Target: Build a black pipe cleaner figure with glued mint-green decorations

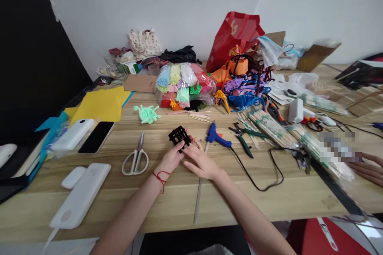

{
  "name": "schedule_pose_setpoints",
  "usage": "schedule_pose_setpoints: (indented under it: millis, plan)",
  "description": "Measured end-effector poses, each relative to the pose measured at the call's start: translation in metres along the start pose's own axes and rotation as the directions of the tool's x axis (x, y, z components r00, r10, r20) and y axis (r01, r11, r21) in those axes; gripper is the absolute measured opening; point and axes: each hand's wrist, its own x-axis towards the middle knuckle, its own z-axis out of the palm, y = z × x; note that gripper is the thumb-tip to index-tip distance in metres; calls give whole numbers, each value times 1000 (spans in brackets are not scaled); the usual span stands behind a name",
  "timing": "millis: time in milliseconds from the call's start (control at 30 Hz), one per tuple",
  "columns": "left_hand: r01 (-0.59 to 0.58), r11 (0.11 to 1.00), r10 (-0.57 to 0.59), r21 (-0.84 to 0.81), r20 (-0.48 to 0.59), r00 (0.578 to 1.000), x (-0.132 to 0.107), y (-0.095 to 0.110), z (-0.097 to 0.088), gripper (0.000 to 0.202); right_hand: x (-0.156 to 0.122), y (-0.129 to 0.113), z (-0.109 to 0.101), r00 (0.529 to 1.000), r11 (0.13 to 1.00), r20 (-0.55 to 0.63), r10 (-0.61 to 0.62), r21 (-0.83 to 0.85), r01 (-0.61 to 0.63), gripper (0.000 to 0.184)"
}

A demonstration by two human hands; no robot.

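A small black lattice [178, 134], fuzzy like bent pipe cleaners, is held just above the table's middle. My left hand [172, 155], with a red cord at the wrist, is closed on it, thumb on top. My right hand [202, 160] reaches in from the right, its fingers bent against the lower right side; part of the grip is hidden. A blue glue gun [218, 136] lies right of my hands, a clear glue stick [198, 196] running under my right hand. White-handled scissors [136, 160] lie left, below a mint-green pipe-cleaner shape [147, 114].
Bagged pipe cleaners [183, 83] and a red bag [235, 40] stand behind. Green-handled pliers [245, 137] and packs of sticks [272, 127] lie right, near another person's hand [369, 167]. A phone [96, 137] and white power strip [80, 195] lie left.
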Motion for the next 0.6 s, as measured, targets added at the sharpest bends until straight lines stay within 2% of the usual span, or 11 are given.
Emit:
schedule_pose_setpoints:
  millis: [67,133,233,300,333,400,467,533,600]
  plan:
    - [-14,1000,14,9,-30,999,0,0,2,57,-1,1,-2,998,1000,-62,-30,9,30,34]
    - [-74,996,77,47,-69,995,0,4,4,52,-3,3,-5,979,996,-198,-42,63,56,31]
    - [-147,941,194,304,-132,972,-1,11,6,48,-5,7,-10,916,989,-395,67,150,-8,26]
    - [-125,821,234,557,-129,964,-1,12,7,47,-4,10,-10,870,967,-449,203,231,-107,25]
    - [-109,744,241,659,-113,964,-1,11,8,48,-3,11,-9,857,946,-442,265,290,-143,32]
    - [-105,611,232,784,-51,971,-1,4,10,51,0,12,-3,858,887,-382,345,430,-165,59]
    - [-175,493,281,852,34,959,-1,-8,13,63,3,10,7,869,821,-326,373,552,-145,79]
    - [-198,368,335,909,70,940,-2,-20,16,57,6,8,15,847,768,-339,409,630,-118,78]
    - [-183,300,382,936,57,922,-4,-28,19,61,8,4,19,798,728,-384,464,679,-96,64]
